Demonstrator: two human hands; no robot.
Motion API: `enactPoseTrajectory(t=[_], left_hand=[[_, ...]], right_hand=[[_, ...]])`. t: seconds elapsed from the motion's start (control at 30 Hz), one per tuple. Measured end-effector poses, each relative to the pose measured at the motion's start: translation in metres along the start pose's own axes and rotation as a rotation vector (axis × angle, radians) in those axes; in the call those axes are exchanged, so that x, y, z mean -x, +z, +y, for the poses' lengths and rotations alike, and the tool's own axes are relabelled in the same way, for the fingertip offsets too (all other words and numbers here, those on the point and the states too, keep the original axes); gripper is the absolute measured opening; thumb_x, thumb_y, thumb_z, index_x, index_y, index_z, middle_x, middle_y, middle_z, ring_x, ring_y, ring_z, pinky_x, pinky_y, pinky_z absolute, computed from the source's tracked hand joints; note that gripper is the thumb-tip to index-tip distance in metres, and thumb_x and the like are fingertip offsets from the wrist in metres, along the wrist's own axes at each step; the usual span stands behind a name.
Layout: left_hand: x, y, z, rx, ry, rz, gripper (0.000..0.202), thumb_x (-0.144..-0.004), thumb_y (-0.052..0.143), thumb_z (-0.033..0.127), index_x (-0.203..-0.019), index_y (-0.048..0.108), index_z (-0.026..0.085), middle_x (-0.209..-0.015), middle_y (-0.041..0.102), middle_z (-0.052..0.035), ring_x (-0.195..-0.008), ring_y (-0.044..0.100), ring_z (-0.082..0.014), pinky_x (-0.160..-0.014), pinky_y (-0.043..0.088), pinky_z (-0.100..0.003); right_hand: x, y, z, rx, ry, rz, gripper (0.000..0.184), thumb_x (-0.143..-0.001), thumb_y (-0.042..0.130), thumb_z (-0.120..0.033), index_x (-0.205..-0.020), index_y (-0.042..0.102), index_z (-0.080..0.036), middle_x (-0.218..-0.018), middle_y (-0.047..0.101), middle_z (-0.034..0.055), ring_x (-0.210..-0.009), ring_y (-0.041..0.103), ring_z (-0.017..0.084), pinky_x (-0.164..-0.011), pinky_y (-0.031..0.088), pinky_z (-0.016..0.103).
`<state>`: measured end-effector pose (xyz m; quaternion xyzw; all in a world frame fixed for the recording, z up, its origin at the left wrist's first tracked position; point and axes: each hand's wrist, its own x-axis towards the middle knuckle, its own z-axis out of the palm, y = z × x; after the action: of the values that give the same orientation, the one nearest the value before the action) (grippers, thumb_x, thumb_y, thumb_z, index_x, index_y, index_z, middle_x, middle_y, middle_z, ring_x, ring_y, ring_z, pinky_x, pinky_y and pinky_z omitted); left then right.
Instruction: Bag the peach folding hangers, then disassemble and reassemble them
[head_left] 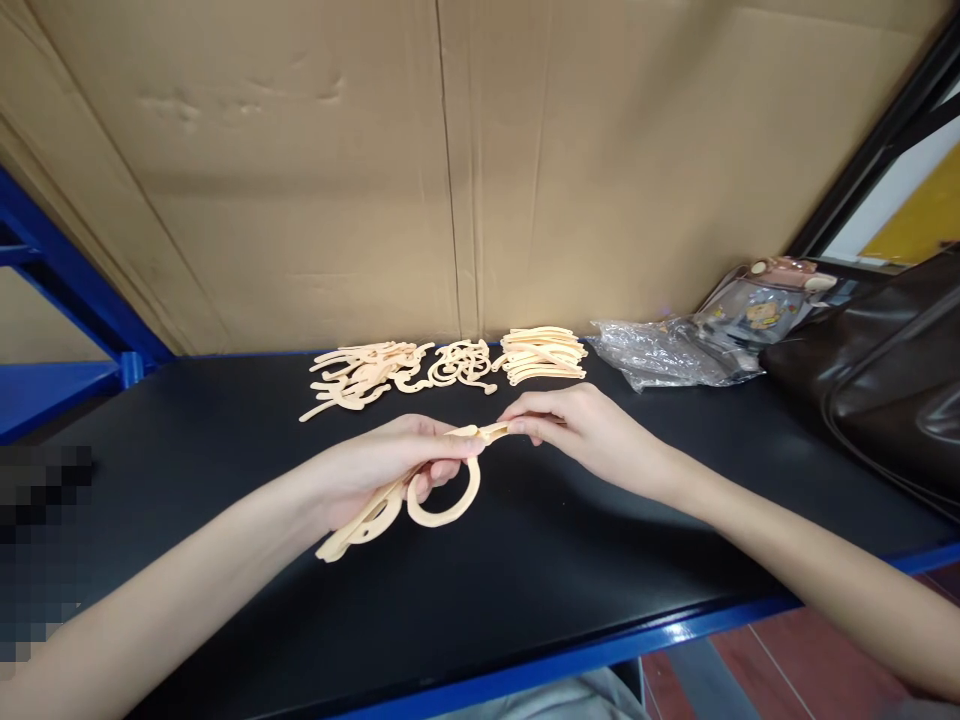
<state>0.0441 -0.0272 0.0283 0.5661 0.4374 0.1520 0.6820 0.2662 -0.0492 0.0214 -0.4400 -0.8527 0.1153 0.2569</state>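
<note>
My left hand [420, 455] is closed around a beige plastic hanger part [352, 535], which slants down toward the lower left. A round hook [448, 515] hangs below the fingers, and its thumb presses on the joint at the top. My right hand [559, 418] pinches a slim beige strip [496, 432] whose other end meets that joint. Where the pieces join is partly covered by the left thumb. Both hands are raised above the black tabletop [540, 570].
Along the cardboard wall [337, 150] lie a heap of beige arm pieces [360, 370], a cluster of hooks [461, 365] and a stack of curved strips [544, 355]. Clear plastic bags [667, 350] and a dark brown leather bag [877, 370] occupy the right. Blue edging [600, 650] borders the near side.
</note>
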Motion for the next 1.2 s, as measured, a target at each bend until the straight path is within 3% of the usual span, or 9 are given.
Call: enactPoseTrajectory(t=[0.13, 0.33, 0.5, 0.67, 0.77, 0.87, 1.0, 1.1, 1.2], left_hand=[[0.003, -0.004, 0.007, -0.122, -0.028, -0.014, 0.042, -0.072, 0.073, 0.049, -0.061, 0.051, 0.015, -0.046, 0.042, 0.0056, -0.042, 0.029, -0.0043, -0.041, 0.021, -0.018], [0.009, -0.008, 0.016, -0.291, 0.11, -0.015, 0.045, -0.077, 0.07, 0.045, -0.057, 0.04, 0.018, -0.042, 0.037, 0.0073, -0.042, 0.025, -0.0054, -0.043, 0.018, -0.021], [0.016, -0.018, 0.024, -0.369, 0.047, -0.071, 0.037, -0.079, 0.067, 0.045, -0.062, 0.047, 0.019, -0.041, 0.031, 0.0081, -0.043, 0.024, -0.0072, -0.043, 0.017, -0.023], [0.013, -0.025, 0.024, -0.392, 0.034, -0.112, 0.039, -0.078, 0.068, 0.046, -0.061, 0.047, 0.018, -0.042, 0.032, 0.0075, -0.044, 0.025, -0.0074, -0.044, 0.018, -0.023], [0.008, -0.024, 0.022, -0.337, 0.077, -0.149, 0.035, -0.08, 0.067, 0.043, -0.063, 0.049, 0.018, -0.041, 0.032, 0.0082, -0.043, 0.024, -0.0068, -0.043, 0.019, -0.022], [0.006, -0.019, 0.021, -0.385, 0.142, -0.083, 0.031, -0.08, 0.066, 0.041, -0.066, 0.051, 0.018, -0.042, 0.037, 0.0077, -0.042, 0.027, -0.0062, -0.042, 0.02, -0.019], [0.01, -0.013, 0.022, -0.488, 0.16, -0.028, 0.026, -0.08, 0.066, 0.042, -0.072, 0.054, 0.02, -0.042, 0.045, 0.0075, -0.037, 0.029, -0.0061, -0.037, 0.019, -0.018], [0.015, -0.009, 0.025, -0.538, 0.156, -0.01, 0.026, -0.08, 0.066, 0.044, -0.075, 0.056, 0.021, -0.041, 0.046, 0.0075, -0.035, 0.031, -0.0068, -0.035, 0.02, -0.018], [0.018, -0.002, 0.026, -0.55, 0.167, 0.042, 0.028, -0.08, 0.064, 0.047, -0.075, 0.057, 0.02, -0.041, 0.045, 0.0073, -0.036, 0.032, -0.0069, -0.036, 0.022, -0.017]], right_hand=[[0.004, 0.006, -0.004, 0.159, -0.025, 0.084, 0.024, -0.098, 0.048, -0.033, -0.1, 0.069, -0.021, -0.095, 0.072, 0.001, -0.085, 0.067, 0.015, -0.072, 0.044, 0.024], [0.009, 0.011, -0.003, 0.252, -0.099, 0.252, 0.028, -0.099, 0.045, -0.033, -0.1, 0.069, -0.019, -0.089, 0.072, 0.0024, -0.079, 0.067, 0.015, -0.068, 0.043, 0.024], [0.006, 0.01, -0.008, -0.015, -0.065, 0.161, 0.021, -0.097, 0.049, -0.03, -0.1, 0.068, -0.021, -0.09, 0.071, -0.0005, -0.076, 0.064, 0.012, -0.068, 0.044, 0.022], [0.003, 0.005, -0.011, -0.104, -0.023, 0.078, 0.019, -0.096, 0.052, -0.029, -0.096, 0.068, -0.02, -0.074, 0.067, -0.0021, -0.064, 0.059, 0.011, -0.062, 0.041, 0.022], [0.002, 0.001, -0.008, -0.063, -0.028, 0.076, 0.018, -0.097, 0.05, -0.028, -0.095, 0.066, -0.019, -0.078, 0.067, -0.0012, -0.068, 0.059, 0.012, -0.064, 0.041, 0.023], [0.0, -0.001, -0.005, 0.052, -0.091, 0.063, 0.016, -0.098, 0.046, -0.026, -0.095, 0.06, -0.017, -0.09, 0.067, 0.0032, -0.076, 0.061, 0.015, -0.069, 0.044, 0.026], [0.002, -0.006, -0.004, 0.072, -0.226, -0.019, 0.021, -0.098, 0.045, -0.029, -0.11, 0.056, -0.016, -0.102, 0.067, 0.0068, -0.081, 0.063, 0.016, -0.07, 0.046, 0.027], [0.007, -0.009, -0.007, 0.043, -0.256, -0.008, 0.022, -0.098, 0.047, -0.032, -0.108, 0.06, -0.018, -0.098, 0.07, 0.0041, -0.081, 0.065, 0.014, -0.07, 0.046, 0.024], [0.013, -0.01, -0.01, 0.053, -0.238, 0.092, 0.021, -0.098, 0.047, -0.031, -0.104, 0.063, -0.018, -0.089, 0.07, 0.0018, -0.071, 0.063, 0.011, -0.062, 0.042, 0.021]])
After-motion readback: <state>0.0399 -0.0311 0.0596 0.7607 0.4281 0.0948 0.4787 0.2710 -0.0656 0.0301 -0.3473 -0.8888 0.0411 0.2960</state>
